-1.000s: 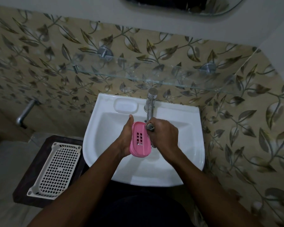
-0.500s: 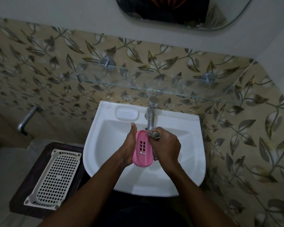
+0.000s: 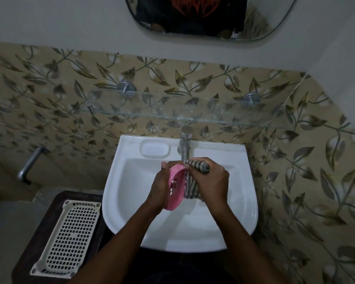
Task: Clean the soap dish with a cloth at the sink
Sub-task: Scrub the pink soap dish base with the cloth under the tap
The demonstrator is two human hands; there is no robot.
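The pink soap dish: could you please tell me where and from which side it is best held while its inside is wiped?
Grip the pink soap dish across its back and rims from the left, as the left hand does. It stands on edge, hollow facing right toward the striped cloth in the right hand; keep that side free.

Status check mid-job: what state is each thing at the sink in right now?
Soap dish: tipped on its edge above the sink, gripped by left hand.
Cloth: bunched, gripped by right hand, against the dish's right edge.
Tap: no water stream visible.
Basket: lying flat on the dark stool.
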